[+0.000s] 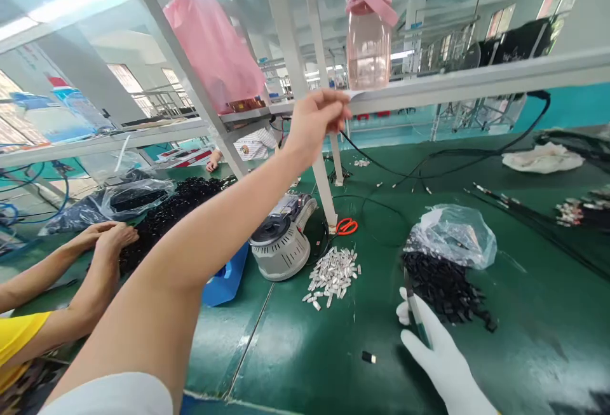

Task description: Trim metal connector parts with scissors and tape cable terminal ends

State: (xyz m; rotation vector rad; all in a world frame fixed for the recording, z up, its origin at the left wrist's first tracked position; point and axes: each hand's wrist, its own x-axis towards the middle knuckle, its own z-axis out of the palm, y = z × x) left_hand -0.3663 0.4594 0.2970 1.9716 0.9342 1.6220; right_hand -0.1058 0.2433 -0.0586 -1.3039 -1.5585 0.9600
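Observation:
My bare left hand point(319, 119) is raised to the edge of the white shelf point(457, 88). Its fingers pinch what looks like a white slip of paper point(353, 93), just below a pink-lidded clear bottle point(368, 46). In a white glove, my right hand point(436, 351) grips a slim metal tool point(419, 323), perhaps tweezers, low over the green table point(295, 364). The tool's tip meets the near side of a pile of small black parts point(445, 285). Left of the glove lies one small black piece with a light metal end point(368, 357).
Silvery connectors point(333, 275) are heaped beside a grey round-based machine point(281, 250) and red-handled scissors point(347, 227). A clear plastic bag point(455, 237) rests behind the black pile. Black cables point(538, 224) run along the right. At left, a co-worker's hands point(112, 237) touch another black heap.

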